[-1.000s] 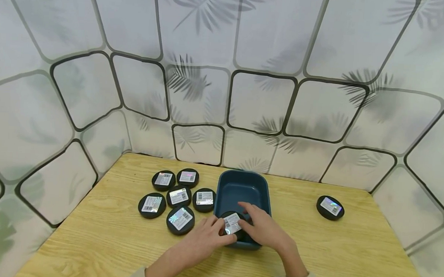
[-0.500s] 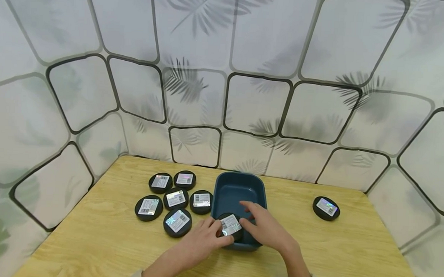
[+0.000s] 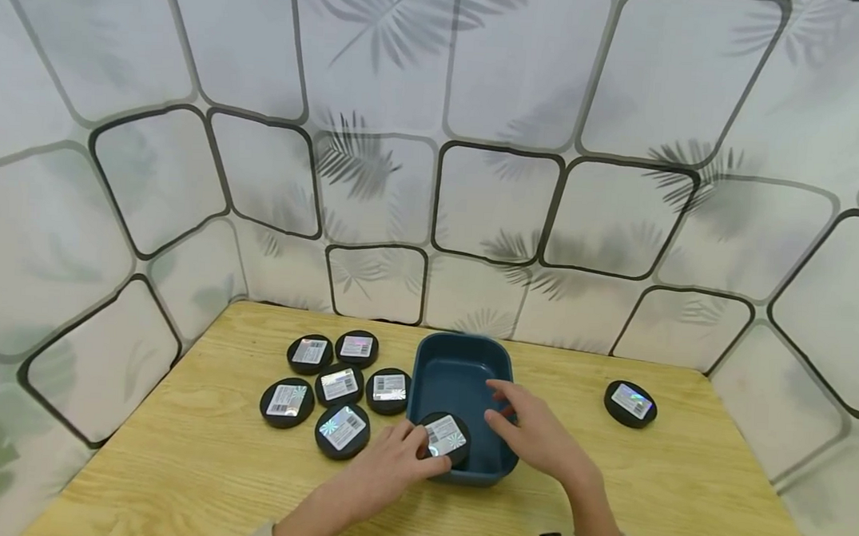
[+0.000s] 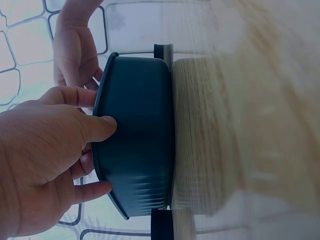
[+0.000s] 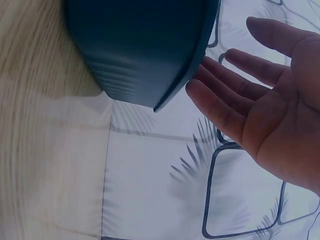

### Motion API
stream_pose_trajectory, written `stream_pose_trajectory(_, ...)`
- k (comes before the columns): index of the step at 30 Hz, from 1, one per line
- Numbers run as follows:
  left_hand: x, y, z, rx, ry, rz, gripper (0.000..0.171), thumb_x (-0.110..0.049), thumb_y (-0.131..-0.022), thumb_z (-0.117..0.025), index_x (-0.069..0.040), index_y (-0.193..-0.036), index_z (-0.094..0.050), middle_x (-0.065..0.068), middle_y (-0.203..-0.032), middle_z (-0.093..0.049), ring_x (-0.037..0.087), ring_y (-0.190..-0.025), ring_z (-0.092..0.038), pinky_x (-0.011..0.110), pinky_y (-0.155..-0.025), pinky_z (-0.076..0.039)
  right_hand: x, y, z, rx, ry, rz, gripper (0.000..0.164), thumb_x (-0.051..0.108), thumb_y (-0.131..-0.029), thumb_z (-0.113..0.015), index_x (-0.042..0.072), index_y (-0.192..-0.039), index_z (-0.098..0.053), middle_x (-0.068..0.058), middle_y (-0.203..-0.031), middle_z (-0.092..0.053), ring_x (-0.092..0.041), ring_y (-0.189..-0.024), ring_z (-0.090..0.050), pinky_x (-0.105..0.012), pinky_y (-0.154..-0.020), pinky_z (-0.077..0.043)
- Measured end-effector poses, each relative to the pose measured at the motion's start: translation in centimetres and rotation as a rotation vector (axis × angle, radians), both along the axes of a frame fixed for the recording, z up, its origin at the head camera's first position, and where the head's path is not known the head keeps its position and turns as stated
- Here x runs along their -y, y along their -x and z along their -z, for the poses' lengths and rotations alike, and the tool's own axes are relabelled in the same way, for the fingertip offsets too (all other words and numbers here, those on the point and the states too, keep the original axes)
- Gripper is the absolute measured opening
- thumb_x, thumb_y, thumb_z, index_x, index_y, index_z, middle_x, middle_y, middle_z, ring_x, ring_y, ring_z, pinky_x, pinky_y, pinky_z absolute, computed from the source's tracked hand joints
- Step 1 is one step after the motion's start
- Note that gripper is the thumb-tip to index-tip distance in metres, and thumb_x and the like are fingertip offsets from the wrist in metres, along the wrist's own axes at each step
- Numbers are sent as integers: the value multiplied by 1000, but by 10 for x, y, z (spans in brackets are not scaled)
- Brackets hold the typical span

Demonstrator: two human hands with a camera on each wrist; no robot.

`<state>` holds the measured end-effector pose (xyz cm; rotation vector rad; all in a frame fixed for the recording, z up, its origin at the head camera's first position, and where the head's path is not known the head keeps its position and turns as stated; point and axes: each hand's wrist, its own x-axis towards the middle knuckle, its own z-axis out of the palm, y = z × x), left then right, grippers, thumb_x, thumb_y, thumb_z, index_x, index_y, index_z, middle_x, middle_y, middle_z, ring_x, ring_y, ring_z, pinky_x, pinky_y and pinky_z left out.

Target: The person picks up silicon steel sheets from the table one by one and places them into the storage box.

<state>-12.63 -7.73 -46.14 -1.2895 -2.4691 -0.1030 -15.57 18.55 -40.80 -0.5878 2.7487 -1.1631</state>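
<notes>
A blue plastic bin (image 3: 461,379) stands mid-table. Inside its near left corner is a black disc (image 3: 445,437) with a silvery barcode label. My left hand (image 3: 395,458) bends over that corner and holds the disc, index finger at its left edge and thumb by its near edge; the other fingertips are hidden. From the left wrist view, the thumb (image 4: 102,127) overlaps the bin's outer wall. My right hand (image 3: 540,437) hovers over the bin's right rim, fingers loosely bent, with nothing in it. In the right wrist view its fingers (image 5: 215,102) spread beside the bin's rim (image 5: 187,75).
Several more labelled black discs lie left of the bin, the nearest disc (image 3: 342,431) close to my left hand. Another disc (image 3: 631,403) lies alone at the right. A patterned curtain (image 3: 490,191) rises behind the wooden table (image 3: 665,486).
My right hand has drawn back to the right, away from the disc in the bin. The left hand stays at the near left corner. The view has shifted slightly.
</notes>
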Motion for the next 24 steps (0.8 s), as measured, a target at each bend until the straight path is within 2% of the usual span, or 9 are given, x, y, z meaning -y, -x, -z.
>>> stream_pose_trajectory(5, 0, -2, 0, 11, -2, 1, 44, -10, -92, -67, -36, -125, -58, -2, -99, -48, 15, -87, -41, 26, -71, -40, -7, 0, -2, -18, -11, 35, 48, 20, -100, -59, 3, -144, -47, -19, -127, -58, -26, -102, -63, -42, -85, -51)
stream_pose_trajectory(10, 0, -2, -3, 16, -2, -10, 42, -11, -93, -65, -37, -125, -58, -1, -100, -49, 16, -90, -43, 27, -72, -42, -14, 2, -3, -24, -2, 52, 48, 17, -100, -58, 2, -144, -46, -20, -128, -58, -30, -107, -62, -44, -87, -52)
stream_pose_trajectory(19, -2, 0, -2, -50, -14, -10, 44, -11, -89, -69, -37, -123, -59, -3, -96, -47, 15, -87, -42, 27, -69, -40, -20, 4, -6, -66, -21, 69, 45, 17, -100, -58, 2, -142, -49, -21, -126, -59, -29, -105, -64, -44, -85, -53)
stream_pose_trajectory(24, -1, 0, -1, -57, -15, -5, 44, -11, -88, -70, -37, -122, -59, -3, -95, -47, 15, -86, -42, 27, -68, -40, -22, 4, -7, -78, -18, 72, 45, 18, -100, -59, 0, -141, -50, -23, -127, -59, -29, -105, -64, -44, -85, -53)
